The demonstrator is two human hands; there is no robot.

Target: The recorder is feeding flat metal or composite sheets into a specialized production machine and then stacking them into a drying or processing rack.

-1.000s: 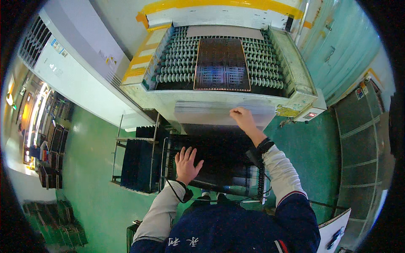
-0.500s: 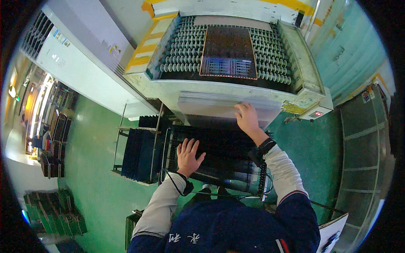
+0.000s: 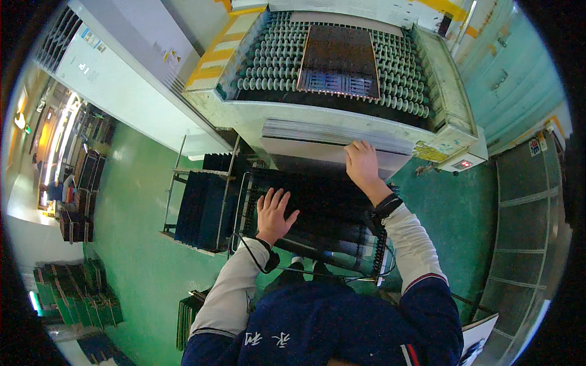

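My right hand (image 3: 364,163) has its fingers curled over the upper edge of a grey sheet (image 3: 305,148), the front one of a leaning stack of thin flat sheets (image 3: 317,131). My left hand (image 3: 276,215), open with fingers spread, is over a wire rack (image 3: 381,259) that stands before me and is filled with dark upright panels (image 3: 323,207). Whether its palm touches the panels I cannot tell. Beyond the stack, a dark patterned panel (image 3: 340,61) with a copper-coloured edge lies flat on a bed of roller wheels (image 3: 268,68).
The roller machine's pale housing (image 3: 244,116) spans the far side. A second rack (image 3: 201,207) of dark panels stands at the left. More panel stacks (image 3: 76,293) sit on the green floor (image 3: 137,201) farther left. A grey mesh frame (image 3: 525,226) stands at right.
My right hand's fingers have curled more tightly at the front sheet's top edge, which now stands slightly apart from the stack. The view has shifted a little; my left hand stays over the rack.
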